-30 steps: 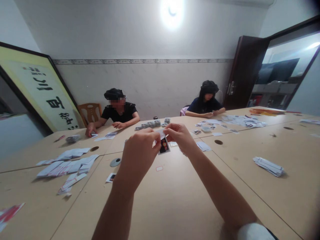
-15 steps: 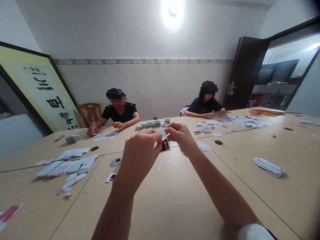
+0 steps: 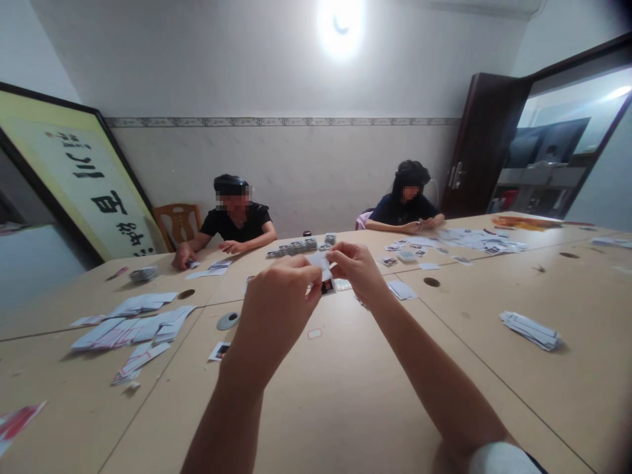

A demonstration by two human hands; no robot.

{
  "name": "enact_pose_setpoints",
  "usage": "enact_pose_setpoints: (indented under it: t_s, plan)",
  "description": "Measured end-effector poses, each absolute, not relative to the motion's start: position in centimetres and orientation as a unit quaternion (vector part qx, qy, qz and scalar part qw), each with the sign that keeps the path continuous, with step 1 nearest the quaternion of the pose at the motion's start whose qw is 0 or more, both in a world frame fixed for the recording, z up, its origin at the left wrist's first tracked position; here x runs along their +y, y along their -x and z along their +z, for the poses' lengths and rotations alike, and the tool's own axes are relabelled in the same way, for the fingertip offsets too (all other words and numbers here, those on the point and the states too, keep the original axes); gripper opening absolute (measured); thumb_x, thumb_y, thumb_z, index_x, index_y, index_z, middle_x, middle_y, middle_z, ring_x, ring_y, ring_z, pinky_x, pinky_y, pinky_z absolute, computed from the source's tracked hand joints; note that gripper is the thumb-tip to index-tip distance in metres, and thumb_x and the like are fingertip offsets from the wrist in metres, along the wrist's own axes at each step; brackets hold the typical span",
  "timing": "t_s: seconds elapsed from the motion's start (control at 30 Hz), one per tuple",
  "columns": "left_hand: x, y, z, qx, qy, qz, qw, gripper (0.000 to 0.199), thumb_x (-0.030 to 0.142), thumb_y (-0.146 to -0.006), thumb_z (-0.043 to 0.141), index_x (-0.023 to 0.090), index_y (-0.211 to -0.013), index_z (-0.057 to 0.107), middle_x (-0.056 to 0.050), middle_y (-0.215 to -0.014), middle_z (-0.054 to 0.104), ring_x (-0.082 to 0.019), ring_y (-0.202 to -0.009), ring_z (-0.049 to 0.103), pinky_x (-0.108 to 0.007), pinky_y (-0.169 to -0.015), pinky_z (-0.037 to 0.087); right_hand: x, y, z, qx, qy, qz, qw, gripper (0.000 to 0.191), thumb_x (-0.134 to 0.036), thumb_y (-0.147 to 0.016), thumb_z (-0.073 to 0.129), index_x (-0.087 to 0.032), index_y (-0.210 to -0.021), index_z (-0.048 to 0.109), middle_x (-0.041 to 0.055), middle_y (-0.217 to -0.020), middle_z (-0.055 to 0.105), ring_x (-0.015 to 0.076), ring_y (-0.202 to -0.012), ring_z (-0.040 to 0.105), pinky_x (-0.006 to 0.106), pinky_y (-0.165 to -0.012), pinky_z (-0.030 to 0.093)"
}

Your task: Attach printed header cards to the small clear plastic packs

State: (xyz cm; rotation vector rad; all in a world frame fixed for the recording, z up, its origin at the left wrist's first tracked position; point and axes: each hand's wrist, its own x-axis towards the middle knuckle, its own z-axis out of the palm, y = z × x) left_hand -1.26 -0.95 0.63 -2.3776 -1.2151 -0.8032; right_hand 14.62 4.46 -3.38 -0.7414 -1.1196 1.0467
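Over the middle of the table, a small white paper slip (image 3: pixel 320 262) stretches between my two hands. My left hand (image 3: pixel 284 296) has thumb and fingers pinched at its left side. With thumb and fingertips, my right hand (image 3: pixel 358 270) pinches the right edge. Just below the slip shows a small card with a dark picture (image 3: pixel 328 287); whether it is held or lies on the table I cannot tell. Another picture card (image 3: pixel 218 351) lies left of my left wrist, partly covered by it. A small red-bordered label (image 3: pixel 315 334) rests nearer to me.
Paper sheets (image 3: pixel 133 329) are heaped at left, and a folded paper bundle (image 3: pixel 530 330) lies at right. Stacked cards (image 3: pixel 292 247) stand at the far side. Two people, one at left (image 3: pixel 237 224) and one at right (image 3: pixel 405 207), sit opposite handling small pieces. The table (image 3: pixel 316 408) has round holes.
The picture card under the slip shows less and sits slightly higher; my hands have barely moved. Across the table, the right person's hands have drawn together.
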Motion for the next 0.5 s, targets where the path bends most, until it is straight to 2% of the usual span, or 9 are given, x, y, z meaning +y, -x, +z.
enact_pose_setpoints:
  t_s: [0.2, 0.5]
  plan:
    - [-1.1, 1.25, 0.78, -0.424, 0.848, -0.266, 0.176, 0.017, 0.009, -0.083, 0.064, 0.019, -0.071, 0.07, -0.001, -0.083, 0.074, -0.019, -0.077, 0.067, -0.028, -0.059, 0.038, 4.74, -14.58, -3.54, -0.478, 0.328, 0.47, 0.665, 0.019, -0.029, -0.064, 0.075, -0.017, -0.065, 0.06, -0.0078, -0.055, 0.058, 0.0057, -0.043, 0.055, 0.019, -0.047, 0.047]
    - [-1.05, 1.42, 0.67, -0.4, 0.854, -0.279, 0.18, 0.018, 0.007, -0.08, 0.064, 0.019, -0.068, 0.069, 0.0, -0.078, 0.072, -0.017, -0.073, 0.065, -0.027, -0.058, 0.036, 5.39, -14.59, -3.86, -0.449, 0.331, 0.495, 0.666, 0.018, -0.026, -0.062, 0.072, -0.018, -0.061, 0.056, -0.0069, -0.055, 0.056, 0.0047, -0.04, 0.049, 0.019, -0.044, 0.044]
